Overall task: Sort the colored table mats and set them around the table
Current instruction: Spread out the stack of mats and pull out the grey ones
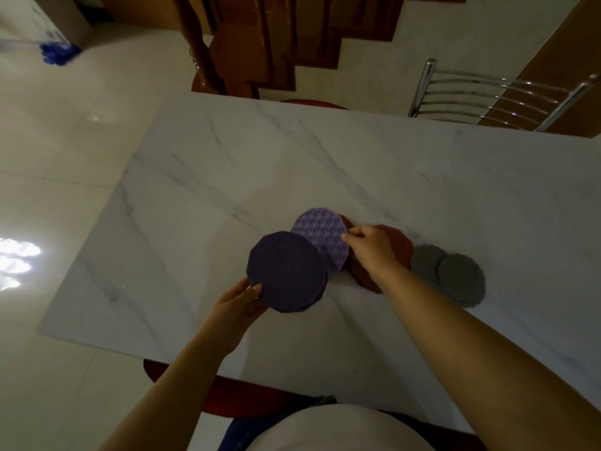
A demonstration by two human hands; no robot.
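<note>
Round mats lie on the white marble table (292,164). My left hand (239,302) grips a small stack of dark purple mats (286,276) by its near-left edge, thumb on top. My right hand (369,247) pinches the right edge of a lighter purple patterned mat (320,237) that is partly under the dark stack. Red mats (398,247) lie under my right hand and wrist, with a sliver of red showing behind the patterned mat. Two overlapping grey mats (455,278) rest to the right, untouched.
A chrome-backed chair (494,96) stands at the table's far right side. A wooden stair and banister post (201,60) rise beyond the far edge. A blue mop head (58,53) lies on the tiled floor at far left. A red seat (227,395) sits below the near edge.
</note>
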